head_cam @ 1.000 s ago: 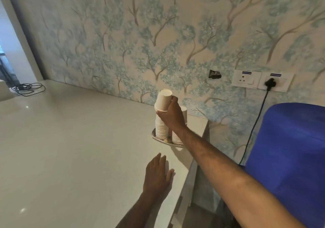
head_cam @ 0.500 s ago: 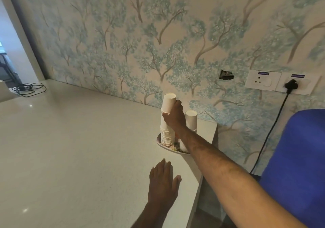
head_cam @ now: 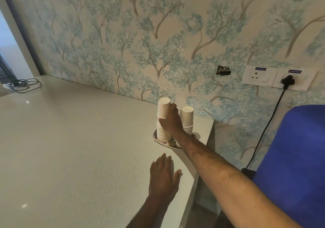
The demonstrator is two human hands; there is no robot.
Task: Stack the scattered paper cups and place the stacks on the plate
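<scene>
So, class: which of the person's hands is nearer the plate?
Right. The right hand grips the taller cup stack standing on the plate; the left hand lies flat on the counter, nearer the camera.

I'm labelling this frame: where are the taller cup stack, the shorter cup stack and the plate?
Taller cup stack point(head_cam: 161, 131), head view, ribbed rims low on its side.
Shorter cup stack point(head_cam: 186, 116), head view, top cup's wall.
Plate point(head_cam: 156, 140), head view, left rim.

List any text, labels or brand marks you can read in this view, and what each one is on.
No text here can be read.
Left socket plate: a small dark blue label at its top, print too blurred to read.
Right socket plate: a like blue label, also unreadable.
Paper cups: plain white, no print visible.
Plate: a pattern, no lettering visible.
</scene>
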